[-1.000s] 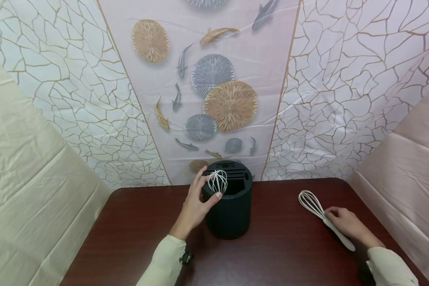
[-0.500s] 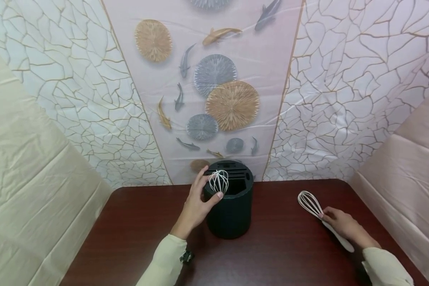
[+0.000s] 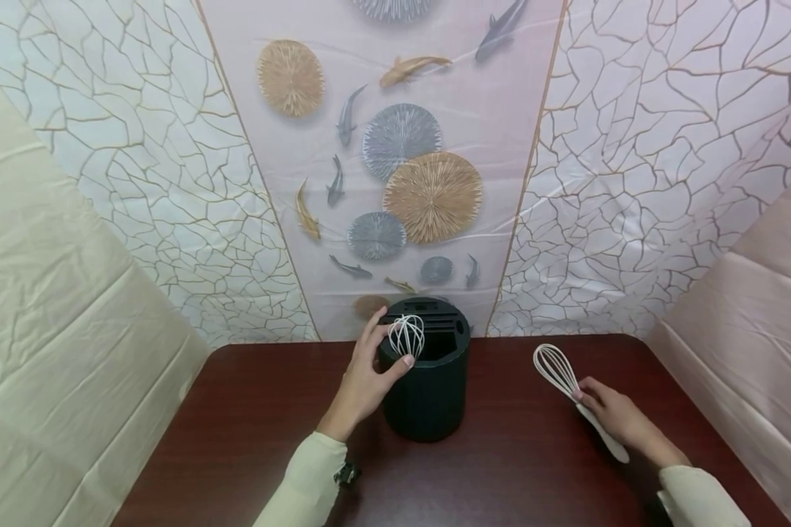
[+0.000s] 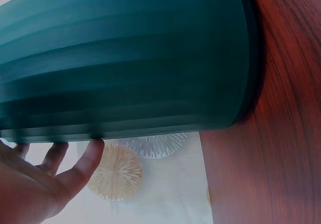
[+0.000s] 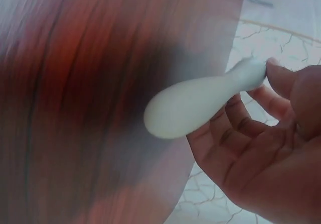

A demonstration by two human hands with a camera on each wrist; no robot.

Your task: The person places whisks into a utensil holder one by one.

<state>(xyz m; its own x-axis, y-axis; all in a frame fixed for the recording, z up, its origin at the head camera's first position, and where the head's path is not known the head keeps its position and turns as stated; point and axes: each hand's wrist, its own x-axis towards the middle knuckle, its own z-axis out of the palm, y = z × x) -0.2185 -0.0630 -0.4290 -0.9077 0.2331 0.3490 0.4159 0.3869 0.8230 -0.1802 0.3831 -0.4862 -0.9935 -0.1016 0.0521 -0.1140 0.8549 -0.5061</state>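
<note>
A dark green ribbed utensil holder point(image 3: 425, 399) stands upright on the table, its slotted top facing up. The wire head of a white whisk point(image 3: 406, 337) sticks out of its left side. My left hand point(image 3: 362, 373) holds the holder at its left rim, thumb in front and fingertips against the outer wall; whether it also touches that whisk I cannot tell. At the right, my right hand point(image 3: 619, 421) pinches a second white whisk point(image 3: 556, 369) where wires and handle meet. In the right wrist view its rounded handle point(image 5: 185, 108) points away from the palm.
The dark red wooden table point(image 3: 264, 439) has rounded back corners. Behind it hangs a patterned cloth point(image 3: 435, 95) with fish and round motifs. Pale cloth panels point(image 3: 751, 351) close in both sides.
My right hand has moved left with the second whisk, which has shifted left and slightly up in the view. The left hand keeps its place on the holder; the view has shifted slightly.
</note>
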